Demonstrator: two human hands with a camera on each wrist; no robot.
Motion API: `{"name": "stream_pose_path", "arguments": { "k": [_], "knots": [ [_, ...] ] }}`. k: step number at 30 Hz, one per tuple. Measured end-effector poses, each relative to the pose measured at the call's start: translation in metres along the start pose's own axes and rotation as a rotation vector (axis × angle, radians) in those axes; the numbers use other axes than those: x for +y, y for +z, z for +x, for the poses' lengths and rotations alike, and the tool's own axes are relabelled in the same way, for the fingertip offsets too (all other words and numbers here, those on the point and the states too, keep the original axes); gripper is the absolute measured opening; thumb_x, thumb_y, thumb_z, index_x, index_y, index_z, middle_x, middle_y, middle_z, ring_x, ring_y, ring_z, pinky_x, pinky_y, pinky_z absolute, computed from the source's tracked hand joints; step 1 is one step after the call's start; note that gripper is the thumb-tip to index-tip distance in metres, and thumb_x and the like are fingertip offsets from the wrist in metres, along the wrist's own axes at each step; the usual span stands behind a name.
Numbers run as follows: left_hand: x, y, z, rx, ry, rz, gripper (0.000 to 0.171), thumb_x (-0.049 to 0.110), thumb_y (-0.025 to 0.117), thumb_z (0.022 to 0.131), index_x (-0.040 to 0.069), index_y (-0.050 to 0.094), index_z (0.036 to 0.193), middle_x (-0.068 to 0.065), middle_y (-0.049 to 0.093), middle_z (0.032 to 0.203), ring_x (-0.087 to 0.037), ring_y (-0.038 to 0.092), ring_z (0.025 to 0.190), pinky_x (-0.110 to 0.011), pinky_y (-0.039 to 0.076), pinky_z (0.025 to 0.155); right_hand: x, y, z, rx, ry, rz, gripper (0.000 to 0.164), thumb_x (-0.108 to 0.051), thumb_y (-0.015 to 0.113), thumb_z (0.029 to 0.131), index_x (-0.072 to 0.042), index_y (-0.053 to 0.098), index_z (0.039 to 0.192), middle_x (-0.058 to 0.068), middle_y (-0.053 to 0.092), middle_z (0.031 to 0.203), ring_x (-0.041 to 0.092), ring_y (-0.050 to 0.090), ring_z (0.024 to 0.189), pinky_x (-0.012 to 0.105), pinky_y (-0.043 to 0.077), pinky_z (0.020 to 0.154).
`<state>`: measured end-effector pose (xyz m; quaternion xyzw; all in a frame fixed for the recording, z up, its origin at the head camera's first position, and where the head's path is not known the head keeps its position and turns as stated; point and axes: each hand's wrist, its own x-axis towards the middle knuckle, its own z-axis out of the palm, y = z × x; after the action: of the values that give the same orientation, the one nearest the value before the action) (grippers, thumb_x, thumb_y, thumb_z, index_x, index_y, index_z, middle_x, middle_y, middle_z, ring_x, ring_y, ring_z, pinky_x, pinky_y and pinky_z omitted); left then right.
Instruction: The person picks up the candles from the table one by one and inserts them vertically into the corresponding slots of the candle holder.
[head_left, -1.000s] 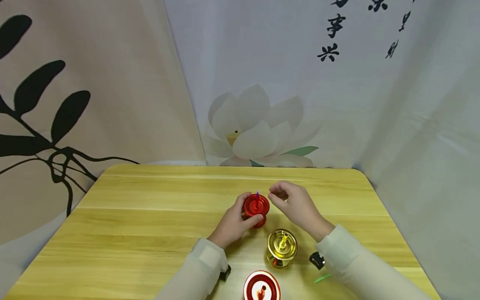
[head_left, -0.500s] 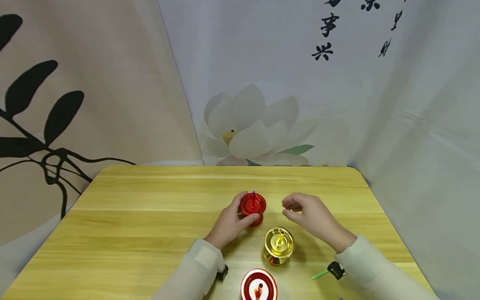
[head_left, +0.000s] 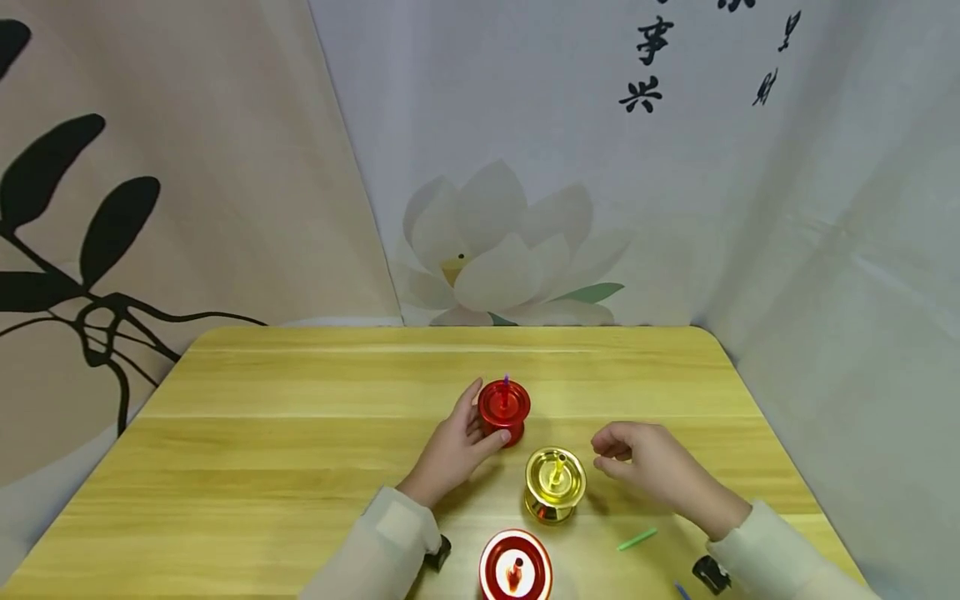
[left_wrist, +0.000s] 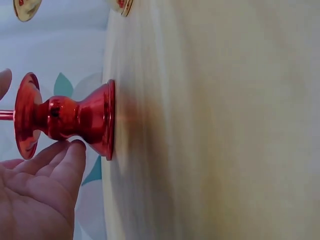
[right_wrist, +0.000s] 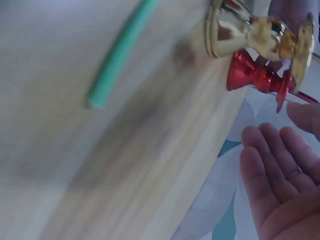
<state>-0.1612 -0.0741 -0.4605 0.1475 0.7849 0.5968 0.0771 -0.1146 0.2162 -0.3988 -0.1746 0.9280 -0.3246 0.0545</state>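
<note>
Right around the centre of the frame, just below the middle, we see the red candle holder (head_left: 504, 402) upright, a purple-tipped pin (head_left: 506, 385) rising from its dish. The left hand (head_left: 452, 452) is loosely spread about its left side; in the left wrist view we find fingertips touching its waist and the thumb tip apart from the dish. The right hand (head_left: 660, 467) has bent, relaxed fingers, thumb away from them, and we see nothing in its grasp. It is near the gold candle holder (head_left: 555, 483), which stands upright just below centre, lower right of the red one. At the bottom edge we see another red holder (head_left: 515, 567) with a bright middle. Toward the lower right, a green stick (head_left: 637, 539) and a blue stick (head_left: 682, 591) lie on the wooden table (head_left: 300, 458). A pale flower (head_left: 498, 250) is on the backdrop behind.
</note>
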Motion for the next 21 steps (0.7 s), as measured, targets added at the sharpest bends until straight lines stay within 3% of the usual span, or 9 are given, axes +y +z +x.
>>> {"name": "stream_pose_path", "arguments": {
  "k": [8, 15, 21],
  "knots": [
    [0.0, -0.006, -0.019, -0.011, -0.02, -0.007, 0.086, 0.027, 0.074, 0.093, 0.02, 0.02, 0.16, -0.015, 0.057, 0.14, -0.031, 0.054, 0.13, -0.045, 0.044, 0.108, 0.006, 0.006, -0.014, -0.063, -0.028, 0.025, 0.01, -0.013, 0.075, 0.09, -0.009, 0.072, 0.098, -0.009, 0.069, 0.091, 0.003, 0.064, 0.08, 0.023, 0.056, 0.069],
    [0.005, -0.007, -0.036, -0.046, -0.012, -0.022, 0.066, 0.026, 0.073, 0.094, 0.008, 0.039, 0.148, -0.017, 0.055, 0.141, -0.032, 0.053, 0.131, -0.044, 0.043, 0.11, 0.011, 0.004, -0.028, -0.126, -0.03, 0.027, 0.007, -0.009, 0.075, 0.089, -0.009, 0.072, 0.094, -0.008, 0.068, 0.086, 0.0, 0.06, 0.074, 0.023, 0.055, 0.064],
    [0.009, -0.002, -0.045, -0.103, -0.002, 0.006, 0.056, 0.024, 0.072, 0.095, 0.005, 0.049, 0.141, -0.015, 0.057, 0.139, -0.031, 0.054, 0.129, -0.042, 0.044, 0.109, 0.017, 0.007, -0.039, -0.186, 0.006, 0.034, 0.007, -0.009, 0.076, 0.088, -0.01, 0.071, 0.092, -0.012, 0.066, 0.082, -0.001, 0.059, 0.072, 0.022, 0.054, 0.063]
  ]
}}
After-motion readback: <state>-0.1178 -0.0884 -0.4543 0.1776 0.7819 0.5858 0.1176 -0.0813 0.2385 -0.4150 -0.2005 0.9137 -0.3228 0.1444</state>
